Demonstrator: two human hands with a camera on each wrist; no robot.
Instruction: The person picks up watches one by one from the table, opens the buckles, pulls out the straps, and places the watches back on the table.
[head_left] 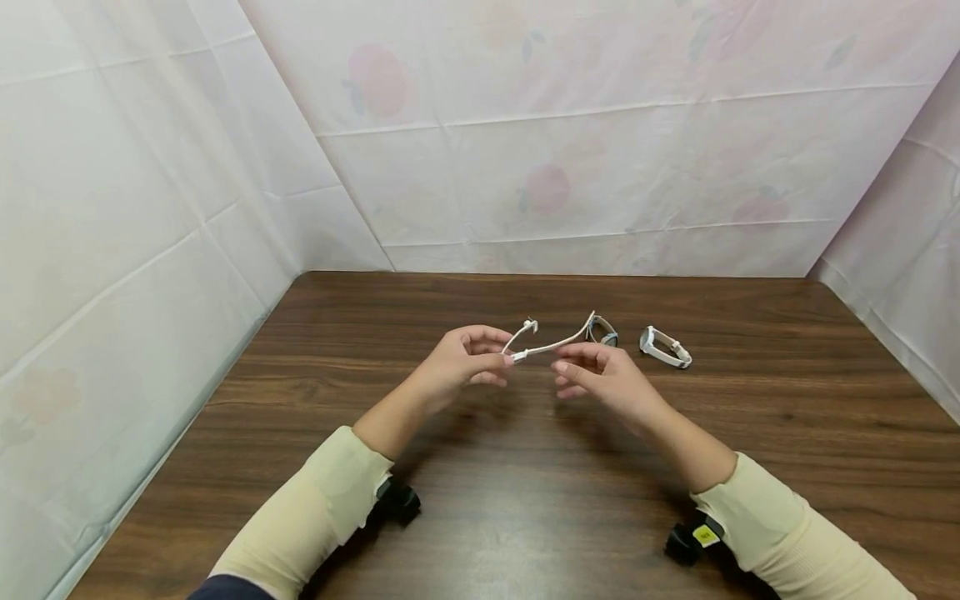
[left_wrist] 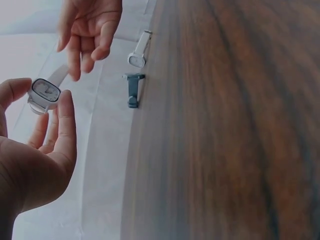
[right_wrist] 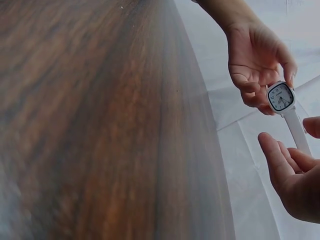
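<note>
Left hand (head_left: 457,364) grip: fingertips pinch white watch (right_wrist: 280,97) at case, dial toward camera, likely for inspection. Right hand (head_left: 600,379) grip slack, empty, just beside trailing strap. Two more watches (head_left: 665,347) beyond right hand, on desk (head_left: 525,483).

Dark wood-grain tabletop (head_left: 525,517) fills the lower view. On it, right of centre, a second white watch (head_left: 665,347) lies on its side; another w/ a darker case (head_left: 604,332) just beside it to the left. Behind & at both sides hangs pale cloth backdrop (head_left: 570,150) w/ faint pink fruit print, fold creases showing.
</note>
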